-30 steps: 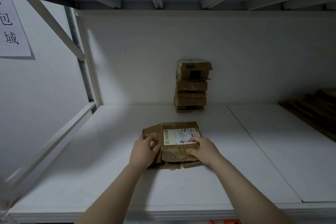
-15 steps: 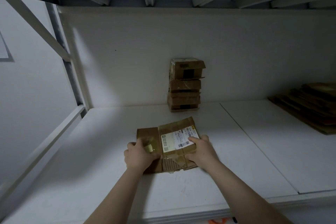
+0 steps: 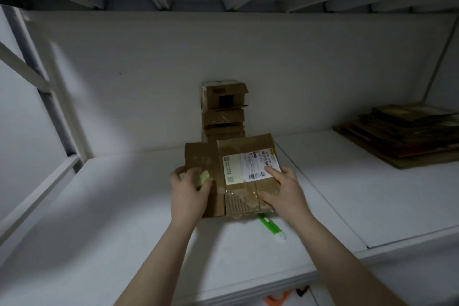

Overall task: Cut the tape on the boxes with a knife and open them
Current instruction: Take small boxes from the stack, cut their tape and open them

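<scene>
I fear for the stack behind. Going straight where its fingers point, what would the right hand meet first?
The label on the box: the right hand touches it. Beyond the box the stack seems next, though depth is unclear.

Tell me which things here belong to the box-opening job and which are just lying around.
Job: cardboard box, held in left hand and right hand; green knife; stack of boxes behind.
Lying about: flattened cardboard pile; orange object at bottom edge.
</scene>
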